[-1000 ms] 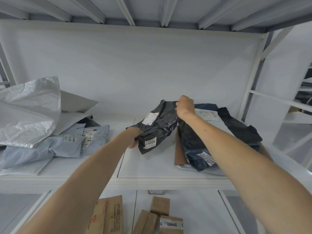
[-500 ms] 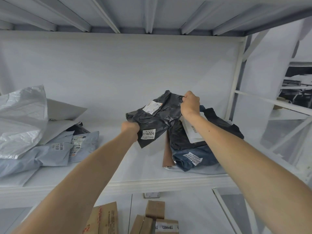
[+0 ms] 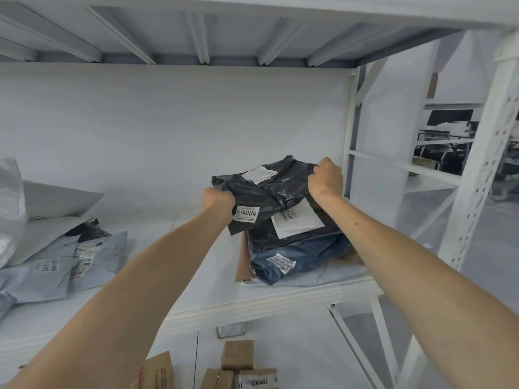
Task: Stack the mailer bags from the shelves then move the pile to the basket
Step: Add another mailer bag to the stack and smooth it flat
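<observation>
Both hands are clenched on one black mailer bag (image 3: 264, 192). The left hand (image 3: 217, 202) grips its near-left edge and the right hand (image 3: 325, 179) its far-right corner, so its long axis runs between them. It hangs directly over the pile (image 3: 297, 242) at the shelf's (image 3: 196, 276) right end, with the right hand nearer. I can't tell whether it already rests there. Grey bags (image 3: 56, 265) lie well apart to the left.

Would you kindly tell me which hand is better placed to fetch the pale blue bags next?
Left, probably. The left hand grips the black bag at its left edge, nearer the pale blue bags; the right hand grips its right corner by the shelf post and would have to cross over.
</observation>
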